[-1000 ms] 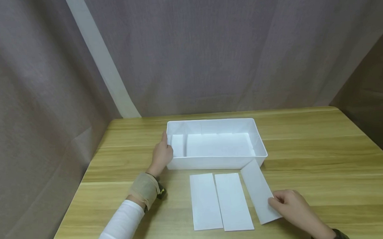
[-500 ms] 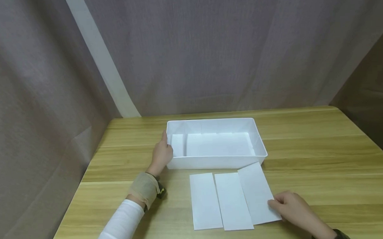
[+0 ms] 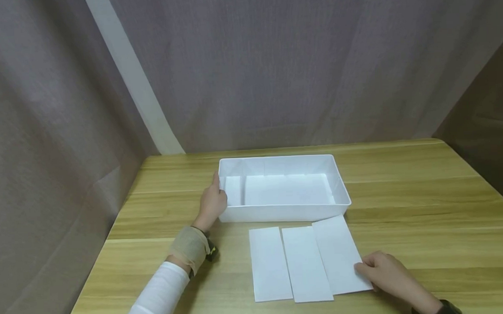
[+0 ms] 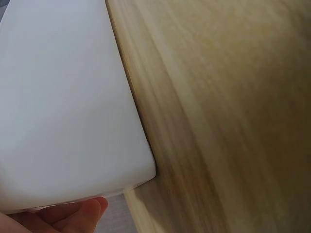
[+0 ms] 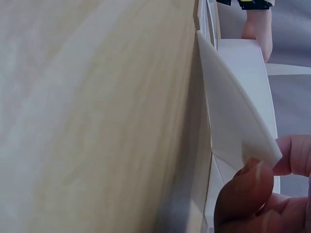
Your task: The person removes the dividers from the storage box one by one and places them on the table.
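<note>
The white box (image 3: 278,214) sits on the far side. Before its right end, the rightmost panel (image 3: 340,255) runs lengthwise near to far, leftward of my right hand (image 3: 386,272), the nearer one, which pinches its raised right edge. My left hand (image 3: 213,204), index finger straight, touches the box's left end.

Curtained workspace: greyish drapes (image 3: 269,68) behind and beside wood-grain table (image 3: 419,202).

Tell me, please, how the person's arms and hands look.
The left hand is ungloved, with a white sleeve, tan wrap and dark, yellow-marked device up its arm. The right hand is ungloved, with a dark band, partly cropped, at the wrist.
</note>
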### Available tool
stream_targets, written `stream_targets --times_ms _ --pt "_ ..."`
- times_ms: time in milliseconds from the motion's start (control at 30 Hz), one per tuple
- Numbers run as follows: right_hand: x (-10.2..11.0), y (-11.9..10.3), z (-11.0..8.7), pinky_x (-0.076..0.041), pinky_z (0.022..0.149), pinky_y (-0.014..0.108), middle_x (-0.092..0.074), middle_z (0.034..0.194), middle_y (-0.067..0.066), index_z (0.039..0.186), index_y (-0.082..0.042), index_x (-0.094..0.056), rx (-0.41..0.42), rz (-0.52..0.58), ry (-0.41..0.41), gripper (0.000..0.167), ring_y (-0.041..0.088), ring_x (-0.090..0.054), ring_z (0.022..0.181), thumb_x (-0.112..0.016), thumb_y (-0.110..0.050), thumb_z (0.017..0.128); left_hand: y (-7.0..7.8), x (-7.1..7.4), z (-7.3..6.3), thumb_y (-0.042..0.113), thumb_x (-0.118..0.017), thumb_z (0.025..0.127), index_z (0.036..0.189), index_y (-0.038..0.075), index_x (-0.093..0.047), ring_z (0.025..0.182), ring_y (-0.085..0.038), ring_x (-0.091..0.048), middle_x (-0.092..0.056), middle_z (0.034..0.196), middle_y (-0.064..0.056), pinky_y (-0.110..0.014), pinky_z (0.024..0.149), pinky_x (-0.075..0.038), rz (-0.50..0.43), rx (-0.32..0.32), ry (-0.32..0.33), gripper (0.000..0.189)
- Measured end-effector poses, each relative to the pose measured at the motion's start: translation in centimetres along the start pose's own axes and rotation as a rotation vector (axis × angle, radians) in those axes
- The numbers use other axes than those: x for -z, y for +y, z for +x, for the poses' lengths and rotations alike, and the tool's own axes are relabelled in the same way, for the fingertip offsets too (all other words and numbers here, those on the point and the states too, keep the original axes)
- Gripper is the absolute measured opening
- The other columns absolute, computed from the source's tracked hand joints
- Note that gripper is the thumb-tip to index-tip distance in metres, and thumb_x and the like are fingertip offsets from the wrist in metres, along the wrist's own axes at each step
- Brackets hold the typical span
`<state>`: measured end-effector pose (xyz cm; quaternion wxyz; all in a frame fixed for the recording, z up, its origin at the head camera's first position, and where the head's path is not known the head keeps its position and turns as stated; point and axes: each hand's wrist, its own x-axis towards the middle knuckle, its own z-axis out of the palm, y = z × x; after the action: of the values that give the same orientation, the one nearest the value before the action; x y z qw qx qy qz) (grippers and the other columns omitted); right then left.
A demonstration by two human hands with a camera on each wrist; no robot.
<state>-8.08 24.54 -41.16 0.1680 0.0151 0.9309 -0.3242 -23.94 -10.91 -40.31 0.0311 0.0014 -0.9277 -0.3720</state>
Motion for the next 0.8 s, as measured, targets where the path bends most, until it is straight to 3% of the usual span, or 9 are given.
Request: stream_targets --times_ms 367,633,800 --pt "0.2 0.4 0.1 -0.029 0.039 0.021 -0.04 0.041 -0.003 0.05 -0.011 -0.042 -0.053 -0.033 -0.027 0.032 0.01 -0.035 0.04 -0.051 -0.022 0.079 -0.1 -0.1 0.0 0.003 -0.032 0.085 0.14 -0.001 -0.014 0.037 -0.01 -0.027 -0.033 0.047 0.001 -0.021 0.035 -0.026 -0.004 -0.012 -0.009 0.058" --pt "0.6 0.9 0.1 -0.03 0.037 0.021 -0.041 0.041 -0.005 0.05 -0.009 -0.046 0.031 0.006 -0.106 0.033 0.008 -0.035 0.038 -0.05 -0.023 0.08 0.0 -0.1 0.0 0.002 -0.033 0.085 0.141 -0.001 -0.014 0.037 -0.011 -0.028 -0.034 0.048 -0.001 -0.022 0.036 -0.028 -0.012 0.002 -0.004 0.058" --pt "0.5 1.1 0.2 -0.03 0.037 0.022 -0.041 0.041 -0.005 0.05 -0.009 -0.047 0.011 0.0 -0.114 0.033 0.008 -0.035 0.037 -0.05 -0.023 0.079 0.0 0.0 0.1 0.002 -0.034 0.085 0.14 -0.001 -0.015 0.038 -0.012 -0.028 -0.037 0.05 -0.003 -0.024 0.038 -0.03 -0.01 0.0 -0.002 0.059"
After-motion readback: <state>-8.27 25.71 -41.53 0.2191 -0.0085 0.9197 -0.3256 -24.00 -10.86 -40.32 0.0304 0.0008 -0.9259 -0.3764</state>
